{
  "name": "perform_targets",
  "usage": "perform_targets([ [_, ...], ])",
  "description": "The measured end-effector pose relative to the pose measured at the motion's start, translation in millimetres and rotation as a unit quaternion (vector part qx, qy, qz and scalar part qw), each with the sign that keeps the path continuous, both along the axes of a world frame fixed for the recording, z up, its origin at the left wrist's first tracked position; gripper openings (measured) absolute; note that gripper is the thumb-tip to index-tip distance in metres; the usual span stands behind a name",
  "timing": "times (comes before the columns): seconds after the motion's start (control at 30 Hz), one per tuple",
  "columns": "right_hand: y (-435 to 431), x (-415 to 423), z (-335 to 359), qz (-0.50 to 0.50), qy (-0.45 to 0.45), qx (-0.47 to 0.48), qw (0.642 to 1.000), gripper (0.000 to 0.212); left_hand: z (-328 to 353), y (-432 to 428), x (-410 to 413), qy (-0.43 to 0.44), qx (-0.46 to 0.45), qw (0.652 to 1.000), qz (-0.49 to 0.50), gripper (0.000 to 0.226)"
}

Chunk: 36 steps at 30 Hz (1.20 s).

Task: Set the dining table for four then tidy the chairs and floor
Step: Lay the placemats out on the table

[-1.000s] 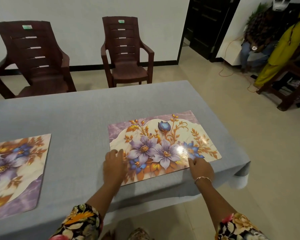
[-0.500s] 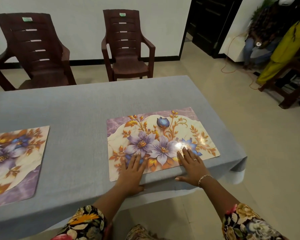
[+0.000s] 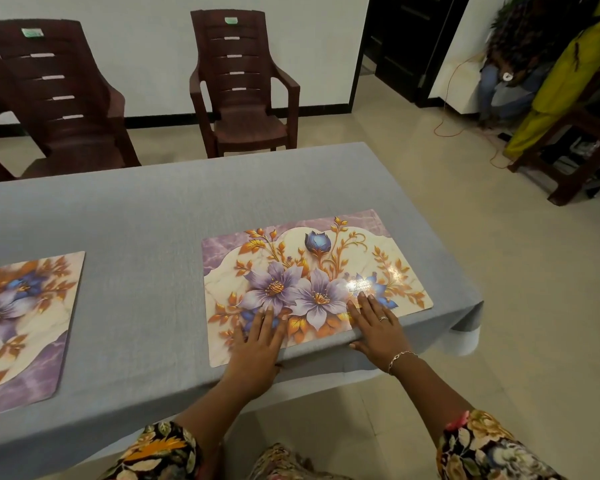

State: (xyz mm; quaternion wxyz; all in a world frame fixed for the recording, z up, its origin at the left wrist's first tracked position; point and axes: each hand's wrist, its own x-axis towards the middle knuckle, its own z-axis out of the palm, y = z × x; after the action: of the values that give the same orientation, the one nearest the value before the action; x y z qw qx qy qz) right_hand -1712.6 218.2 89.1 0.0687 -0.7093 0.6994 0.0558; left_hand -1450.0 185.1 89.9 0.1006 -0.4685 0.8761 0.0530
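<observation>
A floral placemat with purple and orange flowers lies on the grey-clothed table, near its right front corner. My left hand lies flat on the mat's near left part, fingers straight. My right hand, with a ring and a bracelet, presses flat on the mat's near right part and the cloth beside it. A second floral placemat lies at the left, partly out of view.
Two dark brown plastic chairs stand beyond the table: chair one at far left, chair two against the white wall. A dark doorway opens at the back right. A wooden stand with clothes and an orange cord crowd the right floor.
Both hands went from curled at the mat's near edge to lying flat on it. The mat sits a little straighter, and the view has tilted down.
</observation>
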Motion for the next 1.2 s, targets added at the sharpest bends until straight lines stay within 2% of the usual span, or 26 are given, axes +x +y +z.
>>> perform_targets([
  [0.4,3,2,-1,0.015,0.004,-0.048,0.999,0.1,3,2,-1,-0.006,-0.024,1.0,-0.012,0.109],
  [0.53,3,3,-2,0.023,0.004,-0.06,0.998,0.099,3,2,-1,-0.016,-0.028,0.999,-0.022,0.097],
  [0.67,6,1,3,0.008,0.002,-0.053,0.999,0.079,2,2,1,-0.009,-0.016,1.0,-0.024,0.099],
  [0.73,8,1,4,-0.006,-0.007,-0.05,0.999,0.087,6,2,2,0.005,-0.029,0.999,-0.039,0.101],
  [0.8,6,7,7,-0.006,-0.026,-0.077,0.997,0.086,14,3,7,0.034,-0.028,0.998,-0.045,0.093],
  [0.9,0,31,15,0.016,-0.058,-0.111,0.992,0.071,20,1,19,0.035,-0.021,0.999,-0.031,0.075],
  [1.07,-18,93,30,0.092,-0.095,-0.1,0.986,0.059,31,-5,58,0.027,0.002,0.999,0.023,0.069],
  [1.2,-39,158,36,0.164,-0.112,-0.086,0.976,0.058,35,-7,109,0.037,0.011,0.996,0.084,0.069],
])
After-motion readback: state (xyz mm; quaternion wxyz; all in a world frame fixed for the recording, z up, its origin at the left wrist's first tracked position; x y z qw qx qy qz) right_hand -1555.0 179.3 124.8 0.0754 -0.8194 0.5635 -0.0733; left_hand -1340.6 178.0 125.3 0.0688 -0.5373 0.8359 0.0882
